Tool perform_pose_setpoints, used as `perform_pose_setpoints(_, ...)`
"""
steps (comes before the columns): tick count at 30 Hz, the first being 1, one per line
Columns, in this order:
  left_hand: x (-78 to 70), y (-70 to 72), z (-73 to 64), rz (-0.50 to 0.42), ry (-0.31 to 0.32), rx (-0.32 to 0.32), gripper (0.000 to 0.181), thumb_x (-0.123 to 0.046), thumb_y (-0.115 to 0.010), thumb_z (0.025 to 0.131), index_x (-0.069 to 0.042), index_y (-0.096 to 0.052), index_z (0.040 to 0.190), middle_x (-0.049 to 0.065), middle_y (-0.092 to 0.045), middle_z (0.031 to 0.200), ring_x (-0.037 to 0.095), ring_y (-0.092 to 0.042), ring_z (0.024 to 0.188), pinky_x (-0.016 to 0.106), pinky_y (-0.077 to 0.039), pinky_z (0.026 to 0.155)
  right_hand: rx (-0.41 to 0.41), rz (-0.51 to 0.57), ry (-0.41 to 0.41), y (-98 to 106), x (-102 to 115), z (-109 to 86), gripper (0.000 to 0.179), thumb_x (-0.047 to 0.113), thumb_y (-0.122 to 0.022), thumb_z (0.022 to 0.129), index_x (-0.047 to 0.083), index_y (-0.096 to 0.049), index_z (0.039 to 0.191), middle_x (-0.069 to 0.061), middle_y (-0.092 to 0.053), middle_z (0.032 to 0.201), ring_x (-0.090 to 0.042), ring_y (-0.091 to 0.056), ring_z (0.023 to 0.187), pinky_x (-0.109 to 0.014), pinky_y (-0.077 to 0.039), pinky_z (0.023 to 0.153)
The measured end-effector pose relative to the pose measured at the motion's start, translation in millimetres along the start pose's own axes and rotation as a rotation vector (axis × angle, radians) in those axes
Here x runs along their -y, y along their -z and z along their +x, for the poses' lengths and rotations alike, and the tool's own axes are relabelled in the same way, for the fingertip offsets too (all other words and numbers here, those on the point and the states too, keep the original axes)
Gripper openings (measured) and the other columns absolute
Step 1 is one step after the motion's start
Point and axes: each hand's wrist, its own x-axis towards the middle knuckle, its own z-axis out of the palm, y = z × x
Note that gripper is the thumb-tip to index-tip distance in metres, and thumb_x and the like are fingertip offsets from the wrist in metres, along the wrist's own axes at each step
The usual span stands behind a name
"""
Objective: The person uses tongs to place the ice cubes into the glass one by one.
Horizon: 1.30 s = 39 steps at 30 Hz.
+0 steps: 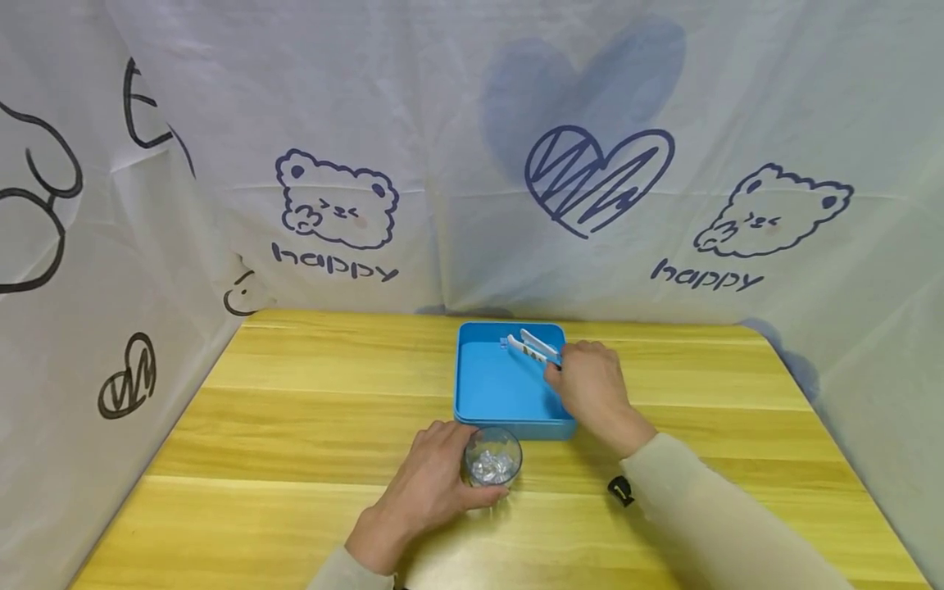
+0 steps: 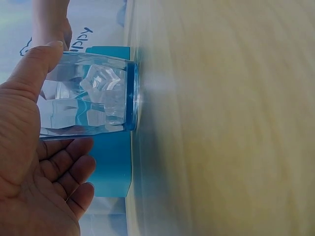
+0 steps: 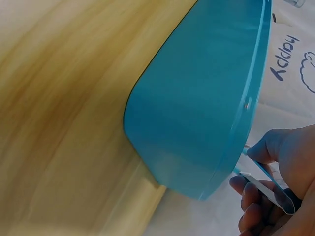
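A clear glass (image 1: 509,447) stands upright on the table, holding several clear ice-like pieces (image 1: 492,470). My left hand (image 1: 435,475) grips it, the thumb on the near side and the fingers round the far side. Just behind the glass is a shallow blue box (image 1: 497,389). My right hand (image 1: 593,389), over the box's right side, holds a pair of white tongs (image 1: 527,349) that point left across the back of the box. Close to the tong tips lies a small clear piece (image 1: 505,343); whether they touch it I cannot tell.
The wood-grain table (image 1: 310,410) reaches back to a white cloth (image 1: 457,164) printed with bears and hearts. More cloth hangs at both sides. A small black item (image 1: 621,491) shows beside the right sleeve.
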Motion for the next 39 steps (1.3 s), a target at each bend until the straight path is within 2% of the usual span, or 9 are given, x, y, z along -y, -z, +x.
perform_pose_setpoints(8,-0.3,0.4,-0.2,-0.005,-0.003,-0.001,0.087,-0.058,-0.090,0.077,-0.015,-0.058,0.144,0.000,-0.067,0.133,0.019,-0.058,0.115,0.045,-0.046,0.102,0.012,-0.026,0.023,-4.8,8.7,4.5,0.042,0.028,-0.072,0.097,0.010,-0.053,0.064,-0.005,-0.053,0.065,-0.029,-0.056,0.069,-0.049,-0.052,0.071)
perform_pose_setpoints(15,0.3,0.4,-0.7,0.004,-0.018,-0.017,0.084,-0.057,-0.091,0.076,-0.013,-0.060,0.141,0.000,-0.068,0.130,0.018,-0.058,0.113,0.044,-0.047,0.100,0.078,-0.043,-0.001,-8.5,17.0,8.2,0.040,0.029,-0.068,0.099,0.010,-0.057,0.067,-0.006,-0.058,0.071,-0.030,-0.058,0.075,-0.049,-0.052,0.078)
perform_pose_setpoints(23,1.5,-1.3,-0.7,0.022,-0.027,-0.030,0.081,-0.057,-0.091,0.076,-0.013,-0.062,0.137,0.000,-0.069,0.127,0.018,-0.059,0.112,0.043,-0.047,0.099,0.060,-0.083,0.004,-14.6,20.5,10.0,0.036,0.030,-0.069,0.099,0.005,-0.064,0.074,-0.010,-0.066,0.080,-0.031,-0.060,0.079,-0.045,-0.048,0.072)
perform_pose_setpoints(30,0.1,-0.3,-0.7,0.015,-0.014,-0.015,0.083,-0.060,-0.090,0.076,-0.015,-0.061,0.140,-0.002,-0.068,0.129,0.017,-0.058,0.113,0.042,-0.046,0.100,0.057,-0.091,0.011,-16.1,19.8,10.3,0.033,0.027,-0.068,0.100,0.003,-0.067,0.077,-0.009,-0.063,0.076,-0.029,-0.057,0.074,-0.043,-0.046,0.068)
perform_pose_setpoints(39,-0.8,0.5,-0.9,0.011,-0.009,-0.010,0.083,-0.058,-0.090,0.076,-0.013,-0.061,0.140,0.000,-0.068,0.129,0.018,-0.059,0.113,0.043,-0.047,0.099,0.047,-0.104,0.031,-14.3,18.4,8.0,0.035,0.025,-0.068,0.099,0.005,-0.061,0.071,-0.007,-0.055,0.069,-0.027,-0.054,0.069,-0.041,-0.044,0.064)
